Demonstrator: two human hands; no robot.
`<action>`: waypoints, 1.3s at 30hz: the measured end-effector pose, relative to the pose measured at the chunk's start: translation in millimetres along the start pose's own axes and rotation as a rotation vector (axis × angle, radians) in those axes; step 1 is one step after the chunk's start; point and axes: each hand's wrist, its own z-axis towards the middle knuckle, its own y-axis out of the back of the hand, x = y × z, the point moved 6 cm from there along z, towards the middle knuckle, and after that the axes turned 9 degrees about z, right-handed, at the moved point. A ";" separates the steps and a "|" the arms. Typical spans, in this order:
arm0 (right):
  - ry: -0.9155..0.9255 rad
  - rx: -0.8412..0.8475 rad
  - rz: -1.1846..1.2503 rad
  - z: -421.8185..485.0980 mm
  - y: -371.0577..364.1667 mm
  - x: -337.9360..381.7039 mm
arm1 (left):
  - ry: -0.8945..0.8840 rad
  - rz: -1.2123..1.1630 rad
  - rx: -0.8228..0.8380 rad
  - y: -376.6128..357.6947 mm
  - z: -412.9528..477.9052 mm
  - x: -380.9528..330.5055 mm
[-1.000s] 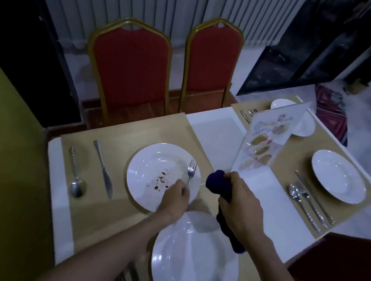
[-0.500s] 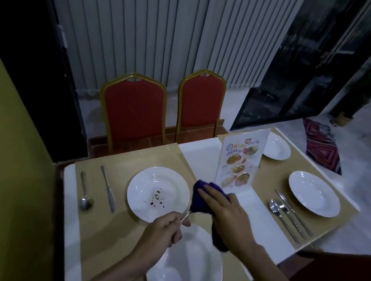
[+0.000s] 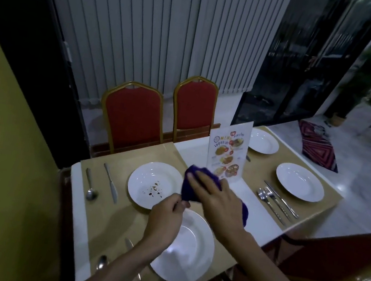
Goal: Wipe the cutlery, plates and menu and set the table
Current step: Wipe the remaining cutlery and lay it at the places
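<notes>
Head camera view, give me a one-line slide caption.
Left hand and right hand work a purple cloth beside a crumb-flecked white plate, menu stand behind.

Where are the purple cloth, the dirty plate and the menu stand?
purple cloth (image 3: 189, 192): head view, fold at its left edge.
dirty plate (image 3: 150, 176): head view, bare white well.
menu stand (image 3: 227, 153): head view, middle of printed face.

Restaurant dining room: red banquet chairs (image 3: 132, 118), table (image 3: 74, 196) with plates (image 3: 300, 181), cutlery (image 3: 276, 203), standing menu (image 3: 228, 151).

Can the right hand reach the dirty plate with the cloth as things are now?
Probably yes: the right hand holds the purple cloth right beside the dirty plate, with nothing between them.
</notes>
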 end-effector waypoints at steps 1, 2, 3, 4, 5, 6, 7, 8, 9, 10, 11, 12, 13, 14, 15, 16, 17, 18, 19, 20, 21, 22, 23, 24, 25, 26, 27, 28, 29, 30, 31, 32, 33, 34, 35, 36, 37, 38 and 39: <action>0.066 0.025 -0.030 -4.8 -1.5 3.7 | 0.000 -0.006 -0.005 -0.3 -3.3 -1.7; 0.072 0.053 -0.038 -8.0 0.2 1.6 | -0.007 0.024 -0.005 -2.0 -8.9 -3.2; 0.005 0.053 -0.019 -7.1 3.5 -6.8 | -0.020 0.062 -0.007 -3.6 -12.3 -3.7; -0.092 0.015 0.005 -6.3 10.0 -15.3 | -0.033 0.091 -0.016 -4.8 -16.1 -4.9; -0.154 -0.037 0.018 -7.2 14.6 -19.3 | -0.036 0.105 -0.027 -4.9 -18.9 -5.1; -0.149 -0.065 0.014 -9.0 16.5 -17.4 | -0.040 0.105 -0.041 -3.9 -21.0 -5.2; -0.082 -0.067 -0.015 -11.9 16.6 -10.6 | -0.051 0.100 -0.050 -2.5 -22.8 -5.5; -0.013 -0.047 -0.051 -16.2 16.5 -4.9 | -0.069 0.098 -0.051 -1.0 -25.4 -5.3; 0.015 -0.017 -0.055 -19.4 16.3 -7.2 | -0.085 0.108 -0.045 -0.7 -28.6 -4.7; -0.022 0.006 -0.028 -21.0 18.7 -17.4 | -0.101 0.116 -0.037 -1.4 -32.1 -3.7; -0.120 0.013 0.030 -20.6 23.6 -31.9 | -0.112 0.112 -0.031 -1.8 -35.9 -2.6; -0.262 0.015 0.143 -19.0 28.9 -49.0 | -0.118 0.085 -0.021 -2.9 -37.8 -1.1; -0.417 0.028 0.325 -18.5 31.6 -65.4 | -0.113 0.030 0.002 -3.4 -38.5 -2.3; -0.545 0.030 0.540 -18.9 32.0 -77.4 | -0.100 -0.066 0.040 -4.8 -37.0 -4.2; -0.641 0.020 0.743 -18.9 31.8 -84.4 | -0.079 -0.182 0.089 -5.9 -34.4 -7.2; -0.702 0.020 0.924 -19.9 31.1 -86.8 | -0.062 -0.285 0.133 -7.4 -32.1 -10.2; -0.747 0.042 1.101 -20.9 28.5 -84.3 | -0.050 -0.355 0.162 -8.2 -29.9 -14.0; -0.790 0.095 1.277 -21.5 25.3 -76.5 | -0.032 -0.390 0.184 -10.3 -27.9 -16.8; -0.819 0.169 1.426 -21.1 21.9 -65.2 | 0.004 -0.414 0.207 -13.7 -26.4 -18.9; -0.817 0.249 1.518 -19.5 19.5 -52.4 | 0.052 -0.441 0.235 -18.4 -25.1 -19.9; -0.790 0.298 1.553 -16.7 17.5 -42.2 | 0.099 -0.472 0.269 -23.7 -23.9 -20.5; -0.763 0.309 1.553 -12.4 16.3 -34.8 | 0.136 -0.499 0.301 -28.0 -22.9 -20.6; -0.748 0.293 1.527 -7.7 15.8 -30.2 | 0.166 -0.520 0.332 -30.3 -22.0 -20.2; -0.747 0.268 1.487 -4.5 15.7 -27.9 | 0.183 -0.516 0.350 -30.7 -20.6 -18.1; -0.751 0.247 1.436 -2.9 15.2 -26.8 | 0.188 -0.510 0.350 -29.9 -18.3 -15.0; -0.752 0.234 1.381 -2.2 14.4 -26.3 | 0.183 -0.502 0.323 -25.9 -14.7 -11.3; -0.749 0.227 1.333 -2.7 12.9 -26.0 | 0.177 -0.515 0.266 -19.0 -10.4 -9.0; -0.750 0.223 1.299 -3.2 11.0 -24.9 | 0.174 -0.541 0.193 -10.4 -5.1 -7.0; -0.750 0.222 1.276 -2.5 8.6 -22.8 | 0.173 -0.579 0.128 -1.9 0.4 -6.0; -0.745 0.229 1.249 -1.0 6.3 -19.4 | 0.168 -0.609 0.088 4.9 4.4 -7.8; -0.730 0.244 1.216 1.1 3.8 -15.6 | 0.159 -0.621 0.069 9.6 7.0 -11.1; -0.714 0.261 1.185 4.4 1.3 -11.6 | 0.146 -0.597 0.043 13.7 9.1 -13.7; -0.701 0.277 1.168 6.5 -1.0 -8.6 | 0.136 -0.563 0.000 17.2 12.4 -15.3; -0.694 0.293 1.174 8.2 -4.0 -5.1 | 0.135 -0.540 -0.058 22.2 17.5 -14.5; -0.685 0.319 1.184 8.4 -7.7 -1.2 | 0.151 -0.538 -0.120 28.7 22.0 -13.3; -0.664 0.348 1.182 8.4 -10.9 2.3 | 0.179 -0.566 -0.181 35.6 26.7 -10.6; -0.634 0.371 1.153 7.7 -12.4 3.7 | 0.209 -0.608 -0.234 42.4 31.4 -10.1; -0.607 0.390 1.114 9.8 -17.0 7.1 | 0.237 -0.643 -0.278 50.7 36.7 -4.2; -0.586 0.390 1.067 12.2 -18.1 7.7 | 0.258 -0.664 -0.287 53.9 39.7 -1.8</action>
